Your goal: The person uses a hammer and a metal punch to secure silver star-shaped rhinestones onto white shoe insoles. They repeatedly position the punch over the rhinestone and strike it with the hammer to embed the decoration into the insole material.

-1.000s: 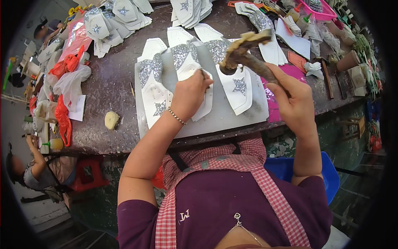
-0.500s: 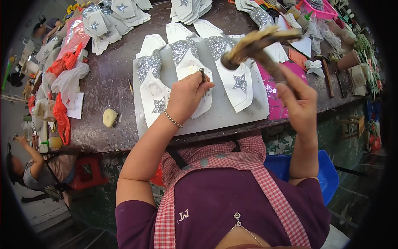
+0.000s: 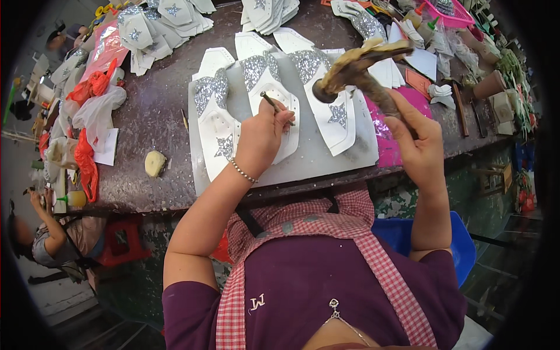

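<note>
My left hand [image 3: 259, 137] is closed on a slim metal punch [image 3: 269, 101], which leans over with its top toward the far left. Under that hand lies the middle white shoe-upper piece [image 3: 256, 71], with a silver glitter band and small holes; the hand hides part of it. My right hand [image 3: 417, 139] grips the handle of a worn hammer [image 3: 363, 69], held up over the right-hand white piece [image 3: 333, 140] with a glitter star. Another such piece [image 3: 214, 125] lies to the left. All three rest on a pale board [image 3: 363, 156].
Stacks of similar white pieces [image 3: 166, 35] lie at the far side of the dark table [image 3: 146, 119]. A yellowish lump [image 3: 155, 164] sits at left, near red and clear plastic bags [image 3: 102, 108]. A pink sheet [image 3: 389, 146] lies right of the board. Another person sits at far left.
The punch has gone from nearly upright to leaning left in my left hand. The hammer has dropped slightly and shifted a little left. The white pieces lie about as before.
</note>
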Action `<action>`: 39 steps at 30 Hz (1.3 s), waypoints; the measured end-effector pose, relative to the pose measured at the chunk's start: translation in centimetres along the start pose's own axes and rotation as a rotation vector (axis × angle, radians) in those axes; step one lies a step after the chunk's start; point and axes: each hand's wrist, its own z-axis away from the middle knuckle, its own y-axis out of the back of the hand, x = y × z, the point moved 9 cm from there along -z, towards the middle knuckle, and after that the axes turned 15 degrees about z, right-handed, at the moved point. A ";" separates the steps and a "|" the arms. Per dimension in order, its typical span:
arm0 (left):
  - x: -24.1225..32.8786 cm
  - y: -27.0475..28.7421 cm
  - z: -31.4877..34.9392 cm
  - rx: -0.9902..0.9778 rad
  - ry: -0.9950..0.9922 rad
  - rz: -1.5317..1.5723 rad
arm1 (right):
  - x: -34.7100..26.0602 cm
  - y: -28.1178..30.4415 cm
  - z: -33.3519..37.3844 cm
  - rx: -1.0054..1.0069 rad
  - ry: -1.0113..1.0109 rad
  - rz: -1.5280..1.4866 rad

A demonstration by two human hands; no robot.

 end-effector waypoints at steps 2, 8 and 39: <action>0.2 0.0 0.3 -0.034 -0.024 0.012 | 1.0 0.1 0.4 0.021 -0.040 -0.103; 0.8 -0.6 0.6 -0.097 -0.128 -0.110 | 0.8 -0.3 0.7 0.060 0.001 -0.182; -0.7 0.2 2.5 -0.089 -0.024 0.132 | -0.6 0.1 0.8 0.036 0.025 -0.216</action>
